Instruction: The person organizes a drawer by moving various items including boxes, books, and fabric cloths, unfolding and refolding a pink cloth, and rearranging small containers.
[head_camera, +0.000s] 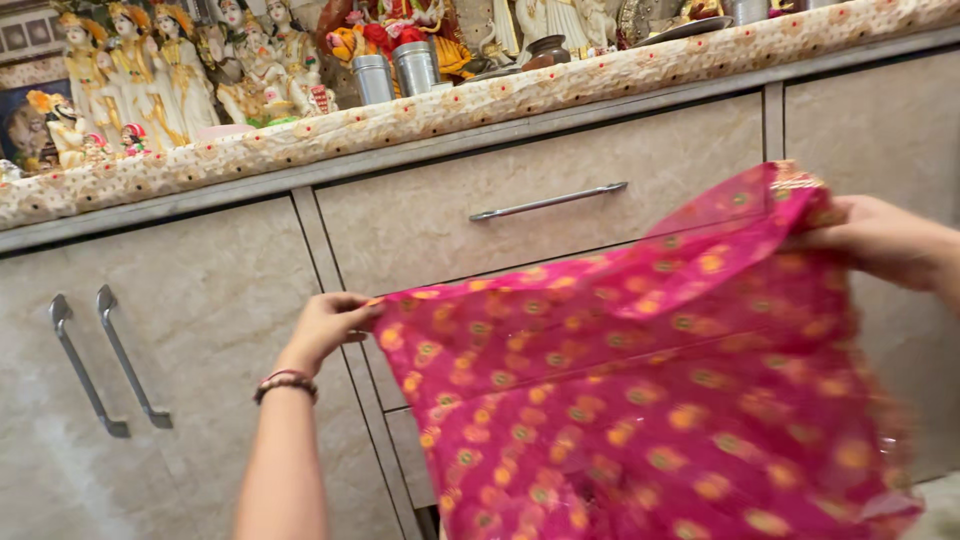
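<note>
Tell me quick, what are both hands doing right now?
Left hand: closed, pinching one top corner of the pink cloth.
Right hand: closed, gripping the cloth's other top corner.

The stretched pink cloth (640, 400) blocks the drawer front behind it; the drawer handle (548, 201) and cabinet door handles (105, 360) remain reachable.

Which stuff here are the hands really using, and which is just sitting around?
In use: pink cloth, held up by the left hand and right hand.

Sitting around: statues, metal cups, drawer handle, cabinet door handles.
</note>
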